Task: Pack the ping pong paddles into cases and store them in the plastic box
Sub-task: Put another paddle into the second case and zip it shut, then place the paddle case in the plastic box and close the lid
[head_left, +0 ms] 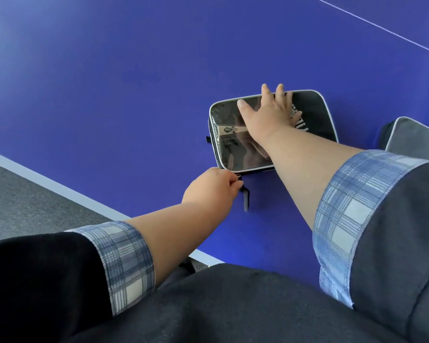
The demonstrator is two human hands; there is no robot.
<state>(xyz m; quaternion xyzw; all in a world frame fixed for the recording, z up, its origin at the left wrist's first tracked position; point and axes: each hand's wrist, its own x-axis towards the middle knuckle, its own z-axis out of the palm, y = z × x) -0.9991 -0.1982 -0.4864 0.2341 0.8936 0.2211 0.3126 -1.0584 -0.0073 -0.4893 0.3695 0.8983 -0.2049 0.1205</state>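
I have the black case [233,149] lying flat on the blue table [109,95], near the table's edge and just ahead of me. My right grip [268,112] lies on top of it with fingers straight and spread. The palm presses the clear window and the printed black panel, so the case cannot slide. My left grip [208,186] is narrow, thumb and fingers pinching the zipper pull [238,177] at the case's near corner. A dark strap [245,199] lies from that corner onto the table.

Through the window I make out a dark shape and a small logo tag. I take this to be a paddle inside, though glare hides most of it. I cannot tell how far round the zip is closed. I judge this case to be at the zipping step: loaded, about to be closed, not yet stored.

A second case [414,137], grey with pale piping, sits at the right edge of view, just beside my right sleeve. Whether it is packed I cannot tell. The plastic box is nowhere in view, so by my reckoning storing the cases is all left to do.
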